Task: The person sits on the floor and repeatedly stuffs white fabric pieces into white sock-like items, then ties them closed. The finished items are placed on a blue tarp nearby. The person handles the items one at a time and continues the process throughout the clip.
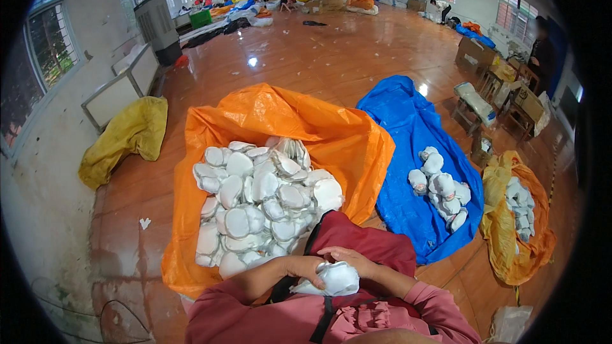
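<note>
White pad (340,279) held in bent left fingers (311,272), right fingers (341,255); pad-heaped orange sheet (268,111) ahead, blue sheet (405,114) right.

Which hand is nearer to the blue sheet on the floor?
Right. The right hand is left of the blue sheet, at a white piece; the left hand, gripping that piece, is farther left.

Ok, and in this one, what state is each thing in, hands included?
White padded piece: held, off the heap
Left hand: closed on that piece
Right hand: against that piece, grip unclear
Orange sheet: open, heaped with white pieces
Blue sheet: spread open, small pile on it
Left yellow sheet: crumpled
Yellow-orange sheet: open, holding pale pieces
</note>
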